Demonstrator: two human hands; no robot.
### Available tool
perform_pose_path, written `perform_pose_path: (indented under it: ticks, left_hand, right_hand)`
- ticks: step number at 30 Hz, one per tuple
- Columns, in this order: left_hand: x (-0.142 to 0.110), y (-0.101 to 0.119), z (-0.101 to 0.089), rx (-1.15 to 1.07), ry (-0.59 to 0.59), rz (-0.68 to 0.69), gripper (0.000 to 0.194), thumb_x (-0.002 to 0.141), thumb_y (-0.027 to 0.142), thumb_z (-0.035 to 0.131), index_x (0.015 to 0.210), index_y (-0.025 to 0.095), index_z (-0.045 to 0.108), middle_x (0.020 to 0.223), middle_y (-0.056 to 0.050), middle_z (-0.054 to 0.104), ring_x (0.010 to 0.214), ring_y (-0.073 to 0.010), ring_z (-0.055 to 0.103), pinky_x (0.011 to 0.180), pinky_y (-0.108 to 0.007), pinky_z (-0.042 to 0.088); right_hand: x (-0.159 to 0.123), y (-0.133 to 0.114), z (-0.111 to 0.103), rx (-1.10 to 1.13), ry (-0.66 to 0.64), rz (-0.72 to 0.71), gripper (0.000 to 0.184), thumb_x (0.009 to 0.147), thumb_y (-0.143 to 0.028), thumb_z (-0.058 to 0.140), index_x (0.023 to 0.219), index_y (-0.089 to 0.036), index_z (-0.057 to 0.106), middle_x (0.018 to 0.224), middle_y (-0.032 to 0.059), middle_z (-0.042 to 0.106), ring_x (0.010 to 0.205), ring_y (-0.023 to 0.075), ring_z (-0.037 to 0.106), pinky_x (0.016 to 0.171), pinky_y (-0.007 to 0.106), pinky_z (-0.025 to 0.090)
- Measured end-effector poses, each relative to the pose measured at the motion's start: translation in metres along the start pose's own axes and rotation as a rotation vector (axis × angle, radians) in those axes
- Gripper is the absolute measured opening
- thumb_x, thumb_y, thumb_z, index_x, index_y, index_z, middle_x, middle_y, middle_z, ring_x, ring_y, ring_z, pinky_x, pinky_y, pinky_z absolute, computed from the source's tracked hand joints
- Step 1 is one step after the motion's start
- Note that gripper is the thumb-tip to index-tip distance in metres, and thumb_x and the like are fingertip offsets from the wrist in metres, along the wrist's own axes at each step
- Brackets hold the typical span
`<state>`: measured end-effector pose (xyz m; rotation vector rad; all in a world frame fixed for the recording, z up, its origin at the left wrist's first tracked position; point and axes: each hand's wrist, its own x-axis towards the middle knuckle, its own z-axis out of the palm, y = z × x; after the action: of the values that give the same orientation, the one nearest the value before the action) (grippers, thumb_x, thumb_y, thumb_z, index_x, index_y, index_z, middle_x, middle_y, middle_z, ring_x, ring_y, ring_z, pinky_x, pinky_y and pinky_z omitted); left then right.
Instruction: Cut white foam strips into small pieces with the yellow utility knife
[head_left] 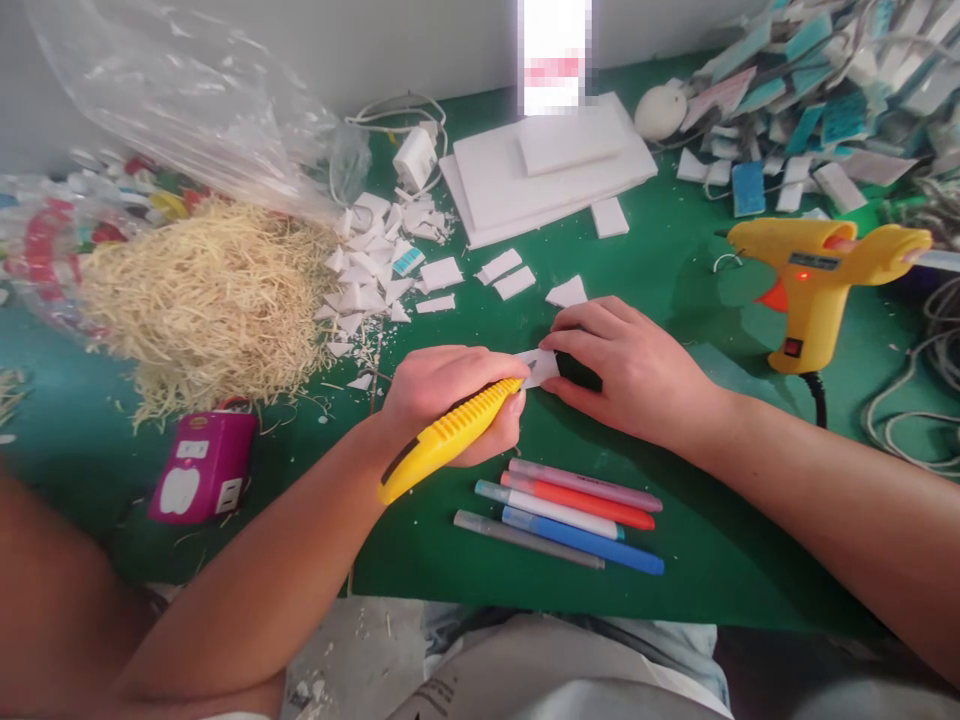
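Note:
My left hand (454, 400) is wrapped round a yellow box cutter (450, 435), its ribbed handle slanting down to the left. The blade end lies over a small white foam board piece (541, 368) on the green table. From the right, my right hand (619, 365) pinches that piece between thumb and fingers. Just beyond the right hand's fingers lies a pointed white offcut (568, 292). Several capped markers (577, 505) in pink, red, white, blue and grey lie below both hands.
A yellow glue gun (814, 280) with a lit red light stands at right. White boards (555, 160) lie at the back. Offcuts (367, 260) and a straw heap (217, 290) are at left, near a magenta box (204, 465). Blue-white scraps (810, 110) pile up back right.

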<state>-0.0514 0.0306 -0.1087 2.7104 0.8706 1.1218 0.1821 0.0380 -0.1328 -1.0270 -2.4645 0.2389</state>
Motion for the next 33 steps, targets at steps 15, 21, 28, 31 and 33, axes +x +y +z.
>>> perform_pose_path:
  ticks: [15,21,28,31,33]
  left_hand:
    - [-0.0046,0.0034,-0.0041,0.016,0.107,-0.06,0.012,0.089,0.024,0.054,0.088,0.023,0.067,0.07,0.004,0.075,0.055,-0.0128,0.067,0.055,-0.025,0.057]
    - [-0.0033,0.0023,-0.0039,0.027,0.127,-0.057,0.014,0.089,0.024,0.056,0.09,0.022,0.069,0.073,0.003,0.077,0.056,-0.0129,0.069,0.057,-0.025,0.058]
    - [-0.0039,0.0002,-0.0003,0.031,0.089,-0.058,0.014,0.09,0.027,0.058,0.091,0.023,0.071,0.076,0.002,0.078,0.061,-0.0135,0.072,0.061,-0.025,0.06]
    - [-0.0039,-0.0006,0.0007,0.036,0.082,-0.065,0.013,0.091,0.028,0.059,0.093,0.024,0.071,0.077,0.002,0.079,0.061,-0.014,0.072,0.062,-0.025,0.061]
    - [-0.0038,-0.0009,0.001,0.035,0.085,-0.071,0.013,0.091,0.028,0.059,0.094,0.024,0.071,0.078,0.002,0.079,0.061,-0.0142,0.073,0.063,-0.025,0.061]
  right_hand:
    - [0.0002,-0.0027,-0.0017,0.071,-0.002,0.056,0.027,0.092,-0.023,0.057,0.112,-0.017,0.074,0.114,0.0164,0.07,0.103,0.031,0.063,0.085,0.05,0.056]
    - [-0.0008,-0.0051,0.0003,0.071,0.012,0.033,0.051,0.082,-0.012,0.054,0.13,-0.015,0.066,0.119,0.016,0.071,0.11,0.0317,0.064,0.096,0.054,0.054]
    - [0.0017,-0.0094,0.0035,0.033,0.044,-0.009,0.052,0.09,-0.03,0.064,0.134,-0.003,0.062,0.118,0.0223,0.072,0.109,0.0343,0.066,0.094,0.053,0.055]
    - [0.0018,-0.0082,0.0045,0.055,0.032,-0.011,0.049,0.088,-0.022,0.06,0.135,-0.006,0.061,0.121,0.0211,0.072,0.111,0.033,0.066,0.096,0.052,0.055]
    - [0.0012,-0.0069,0.0046,0.082,0.019,-0.019,0.051,0.086,-0.016,0.056,0.136,-0.008,0.06,0.123,0.0194,0.072,0.114,0.032,0.066,0.097,0.051,0.054]
